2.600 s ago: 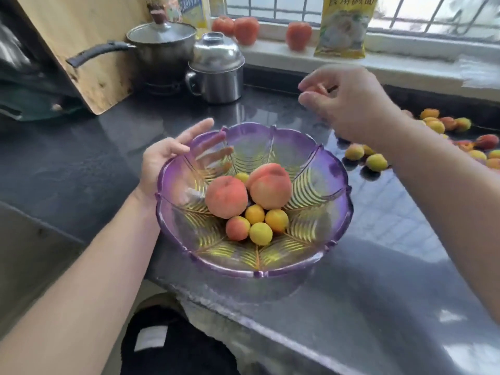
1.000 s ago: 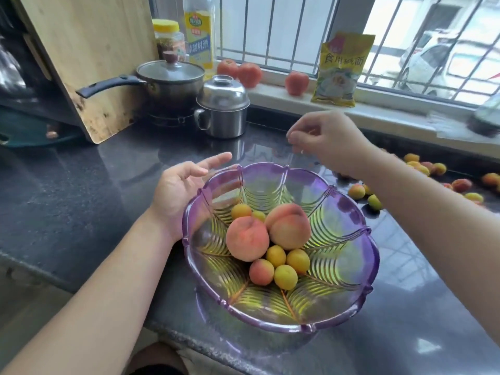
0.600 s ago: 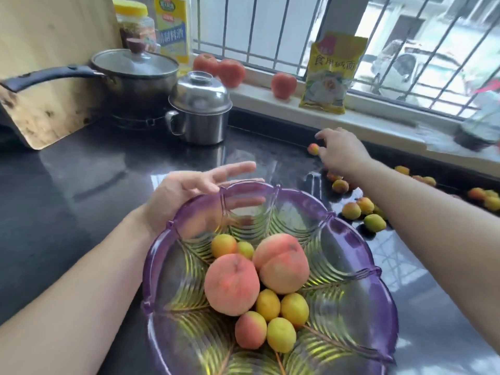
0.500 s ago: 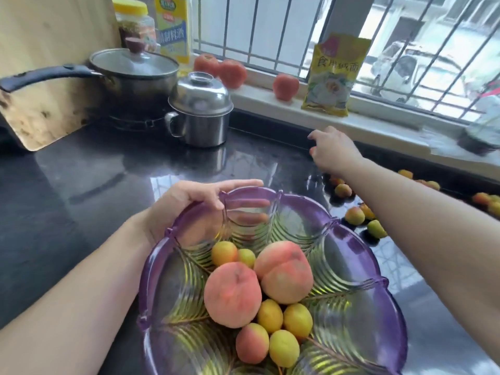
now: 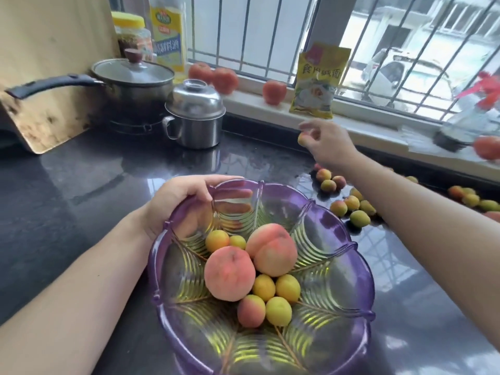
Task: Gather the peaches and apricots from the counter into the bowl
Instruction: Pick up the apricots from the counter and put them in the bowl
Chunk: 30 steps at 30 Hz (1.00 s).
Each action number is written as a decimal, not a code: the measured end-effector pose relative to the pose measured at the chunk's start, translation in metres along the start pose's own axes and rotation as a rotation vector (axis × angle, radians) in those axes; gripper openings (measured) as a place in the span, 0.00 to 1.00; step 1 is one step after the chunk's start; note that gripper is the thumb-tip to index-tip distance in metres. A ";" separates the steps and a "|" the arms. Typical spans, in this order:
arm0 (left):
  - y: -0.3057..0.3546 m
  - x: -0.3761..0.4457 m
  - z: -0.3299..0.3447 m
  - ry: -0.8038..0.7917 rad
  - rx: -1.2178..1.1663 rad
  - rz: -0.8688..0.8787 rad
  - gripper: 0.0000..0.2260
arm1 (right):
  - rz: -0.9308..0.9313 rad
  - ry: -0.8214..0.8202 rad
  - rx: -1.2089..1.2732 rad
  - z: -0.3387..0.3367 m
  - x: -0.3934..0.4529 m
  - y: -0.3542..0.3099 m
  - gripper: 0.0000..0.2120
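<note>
A purple glass bowl (image 5: 351,269) sits on the dark counter and holds two peaches (image 5: 229,272) and several small apricots (image 5: 278,311). My left hand (image 5: 180,199) grips the bowl's far left rim, its fingers curled over the edge. Beyond the bowl, my right hand (image 5: 328,143) is raised above the counter and pinches one small apricot (image 5: 302,138) in its fingertips. Several loose apricots (image 5: 343,207) lie on the counter under and to the right of that arm, with more (image 5: 470,198) at the far right.
A lidded steel pot (image 5: 194,115) and a saucepan (image 5: 132,82) stand at the back left by a wooden board (image 5: 48,77). Tomatoes (image 5: 273,92) and a yellow packet (image 5: 318,82) sit on the window sill. The counter's front edge runs under my left forearm.
My right hand reached to the back of the counter, picked up one small apricot and lifted it. My left hand's fingers curled over the bowl's rim. The camera moved closer.
</note>
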State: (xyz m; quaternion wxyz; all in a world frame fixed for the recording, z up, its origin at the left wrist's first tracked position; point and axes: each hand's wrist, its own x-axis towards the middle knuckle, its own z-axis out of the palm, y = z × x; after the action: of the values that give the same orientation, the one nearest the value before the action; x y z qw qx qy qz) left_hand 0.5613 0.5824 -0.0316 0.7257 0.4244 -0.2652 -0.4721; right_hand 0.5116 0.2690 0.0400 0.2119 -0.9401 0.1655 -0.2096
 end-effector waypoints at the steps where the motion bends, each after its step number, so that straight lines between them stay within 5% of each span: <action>1: 0.000 -0.003 0.005 0.047 0.006 0.007 0.32 | 0.024 -0.006 0.173 -0.011 -0.015 -0.016 0.13; 7: -0.014 -0.026 0.025 0.275 -0.017 0.092 0.33 | 0.122 -0.401 0.729 -0.063 -0.102 -0.082 0.12; 19: -0.033 -0.061 0.049 0.585 -0.093 0.184 0.19 | -0.192 -0.563 0.019 0.023 -0.137 -0.114 0.12; 30: -0.038 -0.059 0.042 0.579 -0.039 0.211 0.23 | -0.172 -0.571 0.056 0.028 -0.132 -0.106 0.12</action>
State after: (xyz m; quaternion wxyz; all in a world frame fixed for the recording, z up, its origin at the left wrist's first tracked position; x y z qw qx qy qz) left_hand 0.4862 0.6134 -0.0421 0.8241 0.4973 -0.0809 -0.2588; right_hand 0.4352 0.4219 0.0237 0.2574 -0.9653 0.0133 0.0417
